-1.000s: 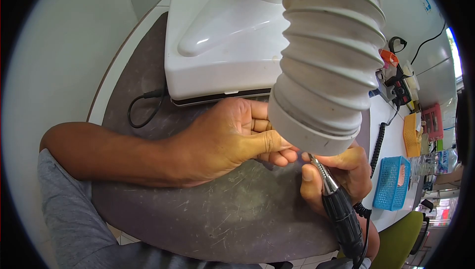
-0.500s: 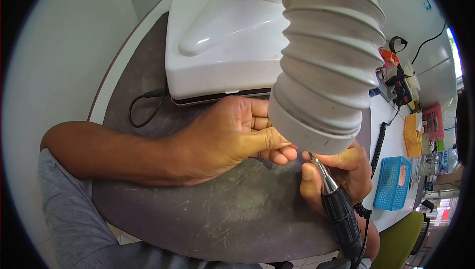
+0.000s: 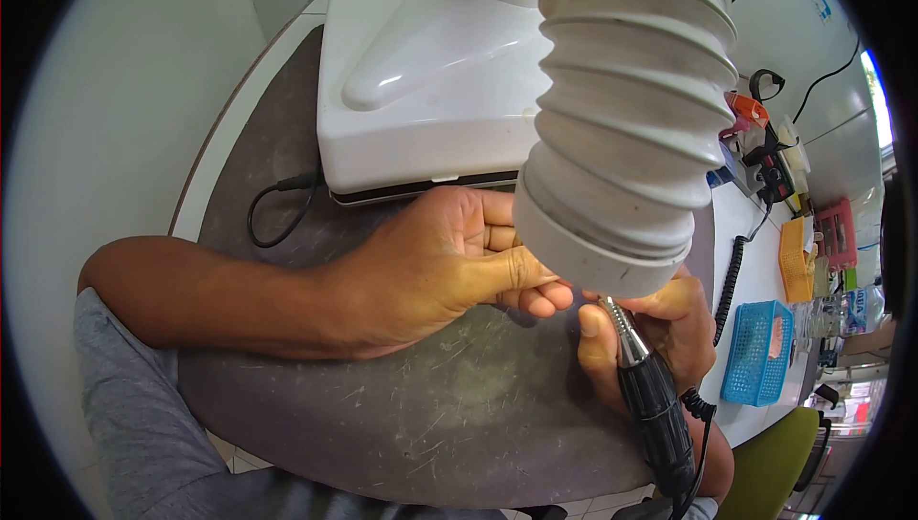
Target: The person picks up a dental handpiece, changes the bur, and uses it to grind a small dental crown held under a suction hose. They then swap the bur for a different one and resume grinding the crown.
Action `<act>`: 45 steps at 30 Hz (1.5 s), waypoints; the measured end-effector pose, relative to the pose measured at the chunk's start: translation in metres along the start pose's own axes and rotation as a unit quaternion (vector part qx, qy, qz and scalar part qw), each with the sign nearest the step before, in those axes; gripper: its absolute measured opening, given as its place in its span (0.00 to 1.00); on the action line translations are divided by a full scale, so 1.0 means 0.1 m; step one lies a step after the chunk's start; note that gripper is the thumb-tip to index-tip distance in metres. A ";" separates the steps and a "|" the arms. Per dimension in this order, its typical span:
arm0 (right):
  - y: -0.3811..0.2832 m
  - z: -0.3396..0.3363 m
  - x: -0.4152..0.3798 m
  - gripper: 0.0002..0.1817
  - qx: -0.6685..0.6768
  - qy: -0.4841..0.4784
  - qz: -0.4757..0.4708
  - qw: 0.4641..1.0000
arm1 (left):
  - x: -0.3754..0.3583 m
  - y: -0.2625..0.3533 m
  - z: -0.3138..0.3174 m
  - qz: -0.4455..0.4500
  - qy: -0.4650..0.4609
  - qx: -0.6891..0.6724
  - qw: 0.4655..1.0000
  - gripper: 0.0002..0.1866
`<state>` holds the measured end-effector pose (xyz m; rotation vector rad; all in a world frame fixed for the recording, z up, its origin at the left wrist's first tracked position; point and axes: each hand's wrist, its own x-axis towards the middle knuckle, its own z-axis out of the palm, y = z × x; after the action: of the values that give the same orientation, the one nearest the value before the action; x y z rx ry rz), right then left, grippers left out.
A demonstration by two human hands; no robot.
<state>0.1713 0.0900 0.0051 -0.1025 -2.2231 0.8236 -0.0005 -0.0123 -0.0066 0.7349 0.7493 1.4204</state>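
My right hand (image 3: 681,334) is wrapped around a rotary handpiece (image 3: 658,415) with a black grip and a silver nose, which points up toward the hose mouth. My left hand (image 3: 454,267) is closed, thumb pressed against the fingers, its fingertips just left of the handpiece's tip. Whatever it pinches is too small and too hidden to name. A ribbed white suction hose (image 3: 636,119) hangs over both hands and covers some of the fingers. The handpiece's working end and any contact with the left fingertips cannot be made out.
Behind my left hand stands a white machine (image 3: 430,71) joined to the hose. The scratched grey tabletop (image 3: 430,415) lies beneath. To the right are a blue basket (image 3: 757,353), a yellow basket (image 3: 796,262), a coiled black cord (image 3: 732,281) and a green chair (image 3: 779,463).
My right hand and the handpiece have shifted very slightly, and the hose appears a little further left. My left hand has stayed almost still.
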 end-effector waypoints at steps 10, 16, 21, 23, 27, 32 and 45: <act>0.04 -0.06 -0.02 0.21 0.027 0.005 -0.005 1.000 | 0.00 0.00 0.02 0.020 0.014 0.013 1.000 0.14; 0.04 -0.07 -0.01 0.22 0.018 -0.009 -0.008 1.000 | 0.00 0.02 0.02 0.016 0.007 0.003 1.000 0.13; 0.03 -0.07 -0.01 0.21 0.015 -0.008 -0.006 1.000 | -0.01 0.03 0.05 0.017 0.026 0.028 0.999 0.13; 0.04 -0.06 -0.01 0.21 0.008 -0.008 -0.014 1.000 | -0.01 0.02 0.05 0.010 0.028 0.029 0.999 0.13; -0.01 -0.04 -0.02 0.20 0.008 0.000 0.012 1.000 | 0.00 0.03 0.05 -0.002 0.045 0.037 0.998 0.13; -0.02 -0.03 0.02 0.20 0.004 -0.012 -0.006 1.000 | -0.01 0.05 0.08 -0.015 0.057 0.048 0.997 0.13; 0.02 -0.04 -0.03 0.19 0.020 -0.002 0.032 0.999 | 0.00 0.06 0.08 -0.031 0.054 0.043 0.997 0.13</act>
<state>0.1764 0.0924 0.0043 -0.1521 -2.2163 0.9035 0.0028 -0.0120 0.0034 0.7001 0.9146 1.3869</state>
